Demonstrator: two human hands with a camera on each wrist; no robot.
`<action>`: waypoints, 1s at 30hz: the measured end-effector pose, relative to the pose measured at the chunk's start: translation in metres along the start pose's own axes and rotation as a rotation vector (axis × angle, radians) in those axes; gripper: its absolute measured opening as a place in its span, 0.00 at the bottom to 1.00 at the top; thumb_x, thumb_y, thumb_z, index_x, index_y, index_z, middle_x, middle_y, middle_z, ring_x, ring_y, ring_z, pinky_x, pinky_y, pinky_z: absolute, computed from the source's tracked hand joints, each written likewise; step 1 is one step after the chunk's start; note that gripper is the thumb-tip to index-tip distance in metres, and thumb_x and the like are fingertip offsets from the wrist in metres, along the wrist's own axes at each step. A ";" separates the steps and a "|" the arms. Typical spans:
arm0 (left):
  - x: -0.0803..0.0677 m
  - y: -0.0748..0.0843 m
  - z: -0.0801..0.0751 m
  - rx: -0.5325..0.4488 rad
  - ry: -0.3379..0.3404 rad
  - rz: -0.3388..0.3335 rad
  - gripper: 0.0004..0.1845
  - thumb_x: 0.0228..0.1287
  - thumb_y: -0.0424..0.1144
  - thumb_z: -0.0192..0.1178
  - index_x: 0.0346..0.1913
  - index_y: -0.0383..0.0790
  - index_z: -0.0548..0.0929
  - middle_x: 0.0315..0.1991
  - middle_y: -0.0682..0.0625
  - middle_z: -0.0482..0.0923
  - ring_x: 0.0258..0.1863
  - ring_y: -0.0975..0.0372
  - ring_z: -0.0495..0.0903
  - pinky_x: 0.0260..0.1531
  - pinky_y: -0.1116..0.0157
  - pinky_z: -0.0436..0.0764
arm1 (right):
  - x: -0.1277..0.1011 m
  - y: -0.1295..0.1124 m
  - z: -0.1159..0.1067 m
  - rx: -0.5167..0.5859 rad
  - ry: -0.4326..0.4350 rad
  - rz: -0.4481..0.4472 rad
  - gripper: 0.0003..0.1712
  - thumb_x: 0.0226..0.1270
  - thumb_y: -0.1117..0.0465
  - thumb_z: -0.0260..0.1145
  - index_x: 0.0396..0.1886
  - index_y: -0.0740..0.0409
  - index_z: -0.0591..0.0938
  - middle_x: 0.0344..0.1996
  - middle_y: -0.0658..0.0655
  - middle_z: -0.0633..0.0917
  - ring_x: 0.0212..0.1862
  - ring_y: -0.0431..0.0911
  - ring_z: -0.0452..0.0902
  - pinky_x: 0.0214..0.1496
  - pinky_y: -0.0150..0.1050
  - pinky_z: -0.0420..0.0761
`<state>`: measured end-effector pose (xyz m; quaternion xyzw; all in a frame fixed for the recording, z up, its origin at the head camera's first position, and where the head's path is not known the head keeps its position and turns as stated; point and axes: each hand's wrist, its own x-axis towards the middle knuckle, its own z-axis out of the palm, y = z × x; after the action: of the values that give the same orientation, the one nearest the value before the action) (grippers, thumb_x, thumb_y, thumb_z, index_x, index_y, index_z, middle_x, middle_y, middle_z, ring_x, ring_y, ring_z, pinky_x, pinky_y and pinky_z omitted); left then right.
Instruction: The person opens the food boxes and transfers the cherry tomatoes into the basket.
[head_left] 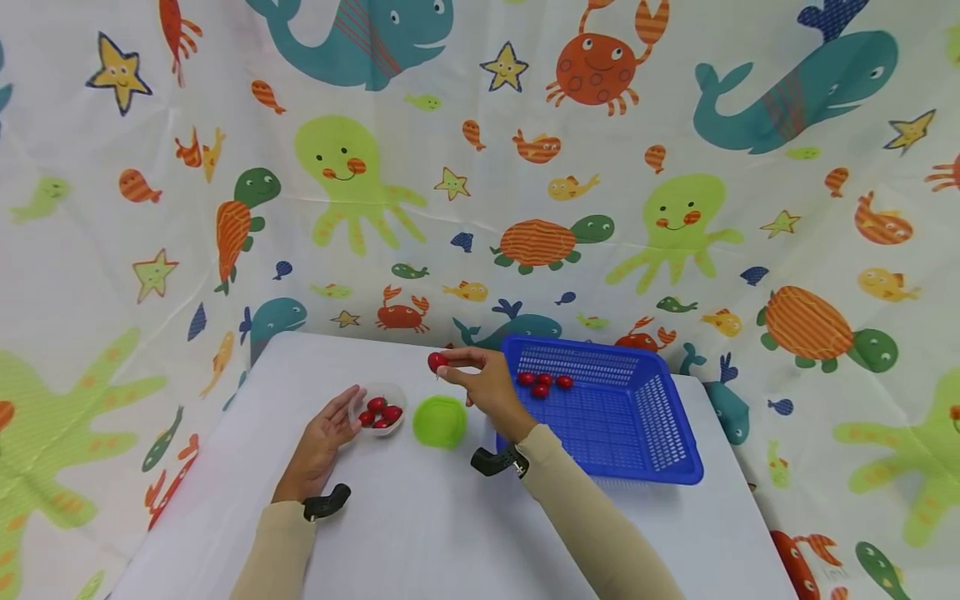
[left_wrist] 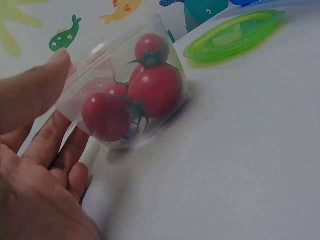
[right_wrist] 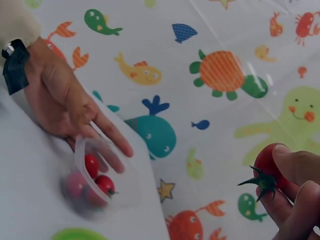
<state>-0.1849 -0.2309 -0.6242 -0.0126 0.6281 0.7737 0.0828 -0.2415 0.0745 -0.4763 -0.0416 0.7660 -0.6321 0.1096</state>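
1 tomato (head_left: 437, 362) pinched in right hand (head_left: 487, 388); left hand (head_left: 324, 433), fingers straight, steadies cup (head_left: 384, 410). Carry gently over basket (head_left: 678, 433) rim, avoid squeezing

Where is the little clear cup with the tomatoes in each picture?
Head view: the clear cup sits left of middle on the table, by the left hand.
Left wrist view: the cup fills the upper middle, tipped on its side against the fingers.
Right wrist view: the cup is at lower left, under the left hand.
Shared landmark: the green lid, right beside the cup, shows in all three views.
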 end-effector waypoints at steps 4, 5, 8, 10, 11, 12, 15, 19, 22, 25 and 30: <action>-0.001 0.000 -0.002 0.009 0.009 -0.004 0.39 0.81 0.36 0.60 0.86 0.53 0.56 0.88 0.49 0.50 0.88 0.52 0.45 0.66 0.82 0.72 | -0.003 -0.001 -0.015 0.019 0.003 -0.014 0.17 0.67 0.52 0.79 0.55 0.44 0.91 0.54 0.53 0.91 0.44 0.48 0.84 0.22 0.30 0.76; -0.001 -0.001 -0.002 0.006 0.011 -0.005 0.39 0.80 0.36 0.60 0.86 0.53 0.56 0.88 0.49 0.50 0.88 0.52 0.45 0.66 0.82 0.71 | -0.004 0.000 -0.019 0.018 0.008 -0.010 0.17 0.67 0.52 0.79 0.55 0.44 0.91 0.53 0.52 0.91 0.44 0.48 0.84 0.22 0.31 0.76; 0.000 -0.001 -0.001 -0.008 0.010 -0.001 0.38 0.80 0.36 0.60 0.86 0.52 0.56 0.88 0.48 0.50 0.88 0.52 0.45 0.66 0.81 0.72 | -0.007 0.003 -0.032 0.009 0.030 0.000 0.17 0.67 0.51 0.79 0.55 0.43 0.91 0.53 0.51 0.91 0.44 0.48 0.83 0.24 0.32 0.76; 0.000 -0.001 -0.001 -0.014 0.006 0.001 0.38 0.81 0.35 0.59 0.86 0.51 0.56 0.88 0.48 0.50 0.88 0.52 0.45 0.66 0.81 0.72 | -0.008 0.007 -0.040 0.004 0.047 0.004 0.17 0.67 0.50 0.78 0.54 0.42 0.92 0.53 0.51 0.90 0.44 0.50 0.82 0.25 0.33 0.77; 0.000 -0.001 -0.001 -0.015 0.006 0.005 0.38 0.81 0.35 0.59 0.86 0.51 0.56 0.88 0.47 0.50 0.88 0.52 0.46 0.66 0.81 0.73 | -0.009 0.009 -0.045 0.001 0.056 0.003 0.16 0.68 0.50 0.78 0.54 0.42 0.92 0.54 0.51 0.90 0.45 0.52 0.81 0.26 0.34 0.77; 0.000 -0.002 -0.001 -0.016 0.005 0.007 0.38 0.81 0.35 0.59 0.86 0.51 0.56 0.88 0.47 0.50 0.88 0.52 0.46 0.66 0.80 0.73 | -0.010 0.011 -0.049 0.001 0.063 0.003 0.16 0.68 0.51 0.78 0.54 0.42 0.92 0.54 0.52 0.90 0.45 0.55 0.81 0.26 0.34 0.77; 0.000 -0.002 -0.001 -0.017 0.006 0.006 0.38 0.81 0.35 0.59 0.86 0.51 0.56 0.88 0.48 0.50 0.88 0.54 0.47 0.65 0.80 0.74 | -0.013 0.018 -0.063 -0.006 0.086 0.010 0.16 0.69 0.51 0.78 0.55 0.41 0.91 0.55 0.52 0.89 0.49 0.60 0.80 0.29 0.35 0.78; 0.000 -0.002 -0.002 -0.022 0.006 0.009 0.38 0.81 0.33 0.58 0.86 0.51 0.57 0.88 0.48 0.50 0.88 0.55 0.48 0.65 0.80 0.74 | -0.016 0.025 -0.080 -0.019 0.127 0.037 0.17 0.69 0.51 0.78 0.56 0.41 0.91 0.57 0.53 0.89 0.51 0.59 0.80 0.31 0.35 0.80; 0.000 -0.002 -0.002 -0.025 0.005 0.011 0.38 0.81 0.33 0.58 0.86 0.50 0.56 0.88 0.48 0.49 0.88 0.55 0.47 0.66 0.81 0.73 | -0.019 0.030 -0.090 -0.028 0.160 0.060 0.17 0.69 0.51 0.77 0.56 0.42 0.91 0.57 0.55 0.88 0.48 0.56 0.80 0.33 0.35 0.80; 0.000 -0.002 -0.002 -0.016 0.016 0.011 0.38 0.80 0.33 0.59 0.86 0.50 0.57 0.88 0.47 0.50 0.88 0.53 0.47 0.65 0.81 0.73 | -0.019 0.037 -0.100 -0.026 0.180 0.079 0.18 0.69 0.52 0.77 0.57 0.44 0.90 0.58 0.56 0.88 0.48 0.55 0.81 0.37 0.35 0.81; -0.001 -0.001 -0.001 -0.003 0.024 0.000 0.38 0.80 0.35 0.60 0.86 0.52 0.57 0.88 0.48 0.51 0.88 0.52 0.46 0.65 0.81 0.73 | -0.014 0.051 -0.115 -0.016 0.204 0.113 0.19 0.69 0.53 0.78 0.58 0.47 0.90 0.58 0.57 0.88 0.55 0.62 0.83 0.43 0.38 0.83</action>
<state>-0.1841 -0.2315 -0.6255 -0.0219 0.6277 0.7745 0.0751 -0.2492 0.1977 -0.5043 0.0653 0.7794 -0.6196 0.0663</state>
